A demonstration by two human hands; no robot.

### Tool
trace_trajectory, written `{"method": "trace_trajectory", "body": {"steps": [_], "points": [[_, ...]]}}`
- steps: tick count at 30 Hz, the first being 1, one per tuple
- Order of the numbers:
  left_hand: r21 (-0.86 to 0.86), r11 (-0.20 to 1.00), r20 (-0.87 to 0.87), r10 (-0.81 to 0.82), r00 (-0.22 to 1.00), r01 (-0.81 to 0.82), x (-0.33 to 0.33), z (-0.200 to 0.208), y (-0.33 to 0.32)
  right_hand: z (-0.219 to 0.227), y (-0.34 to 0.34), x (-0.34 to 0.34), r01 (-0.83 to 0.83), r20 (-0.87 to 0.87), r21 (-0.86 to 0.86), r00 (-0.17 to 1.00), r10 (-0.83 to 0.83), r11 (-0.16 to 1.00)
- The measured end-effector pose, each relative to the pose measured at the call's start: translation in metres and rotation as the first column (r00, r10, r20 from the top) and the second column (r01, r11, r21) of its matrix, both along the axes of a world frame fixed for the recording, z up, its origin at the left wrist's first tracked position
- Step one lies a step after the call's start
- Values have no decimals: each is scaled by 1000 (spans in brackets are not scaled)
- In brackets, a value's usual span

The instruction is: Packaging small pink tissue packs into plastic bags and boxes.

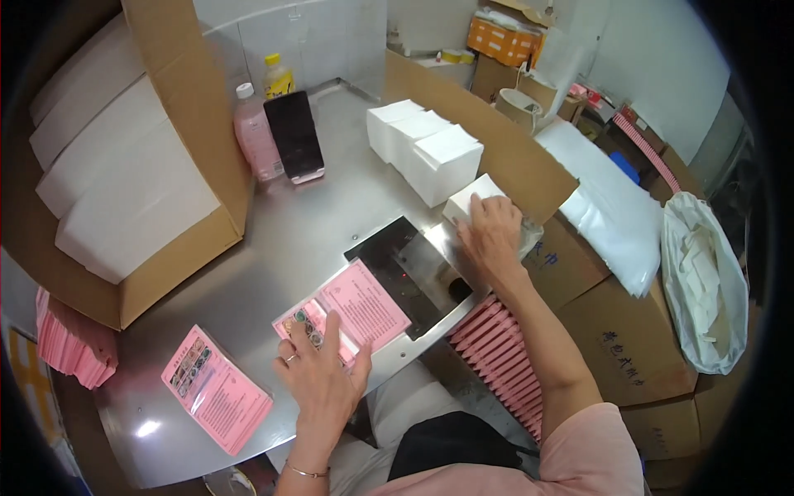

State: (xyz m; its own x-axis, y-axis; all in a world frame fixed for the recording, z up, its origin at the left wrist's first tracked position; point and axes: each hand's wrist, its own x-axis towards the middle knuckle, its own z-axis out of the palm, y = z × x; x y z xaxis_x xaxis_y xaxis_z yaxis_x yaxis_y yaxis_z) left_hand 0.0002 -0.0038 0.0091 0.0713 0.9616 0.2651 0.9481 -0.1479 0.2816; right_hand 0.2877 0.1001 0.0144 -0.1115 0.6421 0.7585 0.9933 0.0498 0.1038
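Observation:
My left hand (318, 376) lies with its fingers spread on a pink printed packet (364, 306). This packet reaches over the edge of a black panel (409, 256) set in the steel table. Farther off to the right, my right hand (494, 231) has its fingers closed over a small block of white folded tissues (480, 194). More white tissue blocks (422, 149) stand in a row just beyond it. To the left of my left hand sits a pile of similar pink packets (219, 393).
A cardboard box of white tissue stacks (128, 182) stands at the left, beside more pink packets (74, 343). Bottles (256, 136) and a propped phone (294, 136) are at the back. Pink packets (500, 355) fill a space below the table's right edge, near cartons (633, 331).

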Motion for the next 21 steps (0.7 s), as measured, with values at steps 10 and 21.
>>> {"method": "trace_trajectory", "body": {"steps": [10, 21], "points": [[115, 963, -64, -238, 969, 244, -6, 4, 3, -19, 12, 30, -134, -224, -71, 968, 116, 988], [92, 932, -6, -352, 936, 351, -1, -3, 7, -17, 3, 35, -193, -238, -40, 955, 179, 980]]}}
